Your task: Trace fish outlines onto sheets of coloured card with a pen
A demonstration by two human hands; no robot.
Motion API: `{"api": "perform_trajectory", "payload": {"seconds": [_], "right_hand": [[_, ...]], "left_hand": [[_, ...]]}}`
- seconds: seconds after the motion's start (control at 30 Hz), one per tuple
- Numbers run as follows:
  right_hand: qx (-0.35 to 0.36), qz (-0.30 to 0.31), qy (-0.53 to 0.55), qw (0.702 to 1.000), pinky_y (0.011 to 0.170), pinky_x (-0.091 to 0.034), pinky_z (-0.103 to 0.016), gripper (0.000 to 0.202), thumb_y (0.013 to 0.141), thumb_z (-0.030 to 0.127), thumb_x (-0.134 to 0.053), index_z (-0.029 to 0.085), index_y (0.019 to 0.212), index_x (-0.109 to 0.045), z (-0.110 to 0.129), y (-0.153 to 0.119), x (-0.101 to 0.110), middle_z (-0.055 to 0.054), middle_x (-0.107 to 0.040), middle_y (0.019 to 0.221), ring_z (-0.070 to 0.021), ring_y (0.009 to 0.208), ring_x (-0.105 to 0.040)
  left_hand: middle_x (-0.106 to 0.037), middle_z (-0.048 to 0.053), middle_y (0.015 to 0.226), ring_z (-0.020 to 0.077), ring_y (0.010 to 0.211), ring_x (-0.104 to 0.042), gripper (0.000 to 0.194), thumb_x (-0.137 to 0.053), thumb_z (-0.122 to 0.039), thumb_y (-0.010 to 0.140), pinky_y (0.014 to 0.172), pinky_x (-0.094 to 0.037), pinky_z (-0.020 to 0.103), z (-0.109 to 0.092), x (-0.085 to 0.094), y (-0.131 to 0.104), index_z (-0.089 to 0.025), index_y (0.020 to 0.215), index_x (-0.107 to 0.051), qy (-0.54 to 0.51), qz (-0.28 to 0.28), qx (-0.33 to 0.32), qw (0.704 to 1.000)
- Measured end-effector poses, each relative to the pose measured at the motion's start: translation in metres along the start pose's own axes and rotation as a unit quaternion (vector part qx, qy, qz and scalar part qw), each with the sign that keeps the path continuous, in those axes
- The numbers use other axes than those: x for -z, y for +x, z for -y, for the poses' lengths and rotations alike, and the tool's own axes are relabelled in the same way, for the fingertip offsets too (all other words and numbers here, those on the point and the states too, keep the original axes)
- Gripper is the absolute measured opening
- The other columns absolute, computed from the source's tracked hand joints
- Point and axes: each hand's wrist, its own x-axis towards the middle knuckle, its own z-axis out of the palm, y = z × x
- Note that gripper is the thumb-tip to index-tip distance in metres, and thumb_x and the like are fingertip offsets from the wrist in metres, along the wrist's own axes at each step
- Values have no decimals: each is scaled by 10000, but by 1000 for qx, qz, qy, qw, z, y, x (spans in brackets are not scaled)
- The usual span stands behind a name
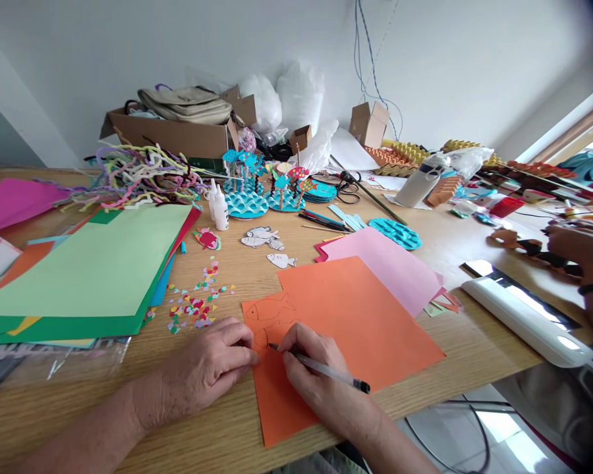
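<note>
An orange paper sheet [375, 322] lies near the table's front edge, with a fish outline [271, 307] drawn at its upper left and more lines below. My right hand [316, 368] grips a pen [333, 372] with a clear barrel and black end, its tip on the orange sheet beside a curved line. Resting at the sheet's left edge, my left hand [212, 362] has its fingers bent and close together, with no object visible in it. Beyond the sheet are a white paper fish [281, 261], several overlapping paper fish [263, 237] and a red decorated fish [207, 238].
Green paper sheets [93, 263] lie at left, beside confetti [195, 308]. Behind stand glue bottles [221, 209], blue fish decorations [246, 191] and pipe cleaners [143, 171]. Pink paper [385, 263] and a white laminator-like device [526, 321] lie right, near another person's hand [576, 243].
</note>
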Motion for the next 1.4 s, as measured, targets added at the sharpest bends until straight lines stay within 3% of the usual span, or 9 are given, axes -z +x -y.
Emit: {"api": "perform_trajectory", "payload": {"seconds": [0.37,0.67,0.93,1.4], "right_hand": [[-9,-4,6,1000,459,-267,-196,127,707,83,-416,203,709,-457,-1,2,-1,73,-396,518,-88,456,-356],[-39,5,-5,999,513,-341,-201,100,777,122,-439,193,760,-507,4,5,-1,33,-530,602,-100,517,-463],[-9,-13,-16,1000,487,-321,-194,130,733,80,-434,200,718,-483,3,3,-1,53,-485,552,-95,486,-440],[-21,-4,-13,1000,493,-327,-194,116,753,99,-438,200,733,-492,3,5,-1,49,-507,569,-96,501,-458]], "left_hand": [[-538,42,898,187,844,-480,235,-429,-63,878,725,-398,297,-1,1,0,-191,950,-613,4,-6,-5,1000],[-539,42,904,187,844,-479,223,-425,-91,897,732,-401,296,0,0,1,-195,946,-616,12,-2,-5,1000],[-540,43,907,184,852,-483,255,-411,-67,876,742,-414,289,-1,0,0,-200,941,-619,9,-10,-7,1000],[-535,40,906,188,851,-480,249,-437,-54,872,743,-404,289,0,-1,0,-204,951,-619,8,-7,-6,1000]]}}
